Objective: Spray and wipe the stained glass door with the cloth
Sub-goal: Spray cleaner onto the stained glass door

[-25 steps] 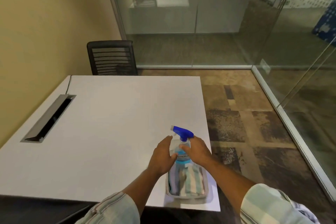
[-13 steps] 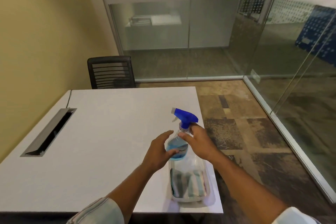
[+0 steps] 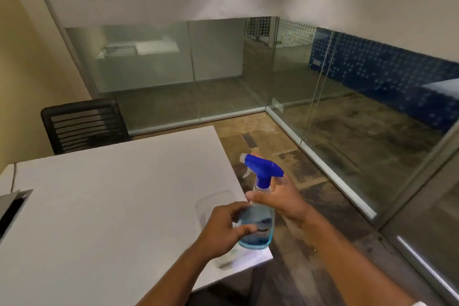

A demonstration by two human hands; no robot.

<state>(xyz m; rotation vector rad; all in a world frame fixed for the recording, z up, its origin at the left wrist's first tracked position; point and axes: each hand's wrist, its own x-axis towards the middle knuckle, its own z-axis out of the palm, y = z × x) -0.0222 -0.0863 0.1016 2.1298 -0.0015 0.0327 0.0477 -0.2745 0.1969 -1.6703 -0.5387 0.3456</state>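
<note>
A clear spray bottle with blue liquid and a blue trigger head is held upright in the air over the table's right front corner. My left hand grips its body from the left. My right hand wraps its neck just under the trigger, thumb in front and fingers loosely spread behind. Below the bottle a clear plastic tray lies on the table; the cloth in it is blurred and mostly hidden by my left hand. The glass door and panels run along the right side.
The white table has a cable slot at its left edge. A black chair stands at its far end. More glass wall closes the back. Patterned floor lies between table and glass.
The bottle has risen out of the tray with both hands on it. My view has tilted up and turned right, showing more of the glass on the right.
</note>
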